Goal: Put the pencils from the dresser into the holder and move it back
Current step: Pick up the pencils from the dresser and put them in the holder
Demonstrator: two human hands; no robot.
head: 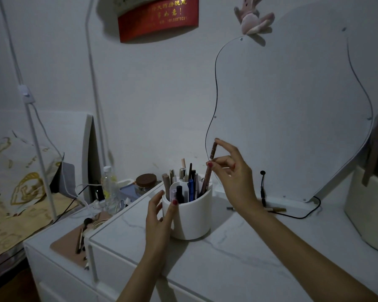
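Note:
A white round holder (pixel 192 216) stands on the marble-patterned dresser top (pixel 238 253), filled with several pens and pencils. My left hand (pixel 159 216) grips the holder's left side, thumb on its rim. My right hand (pixel 231 173) pinches a brown pencil (pixel 213 150) near its top, with the pencil's lower end inside the holder at the right. Another pencil (pixel 275 209) lies flat on the dresser behind my right wrist, by the mirror's base.
A wavy-edged mirror (pixel 292 118) leans on the wall behind, with a black cable (pixel 301 216) at its foot. A white container (pixel 369 212) stands at the right. To the left, a lower cabinet holds a bottle (pixel 108 188), a jar (pixel 146 182) and brushes (pixel 81 236).

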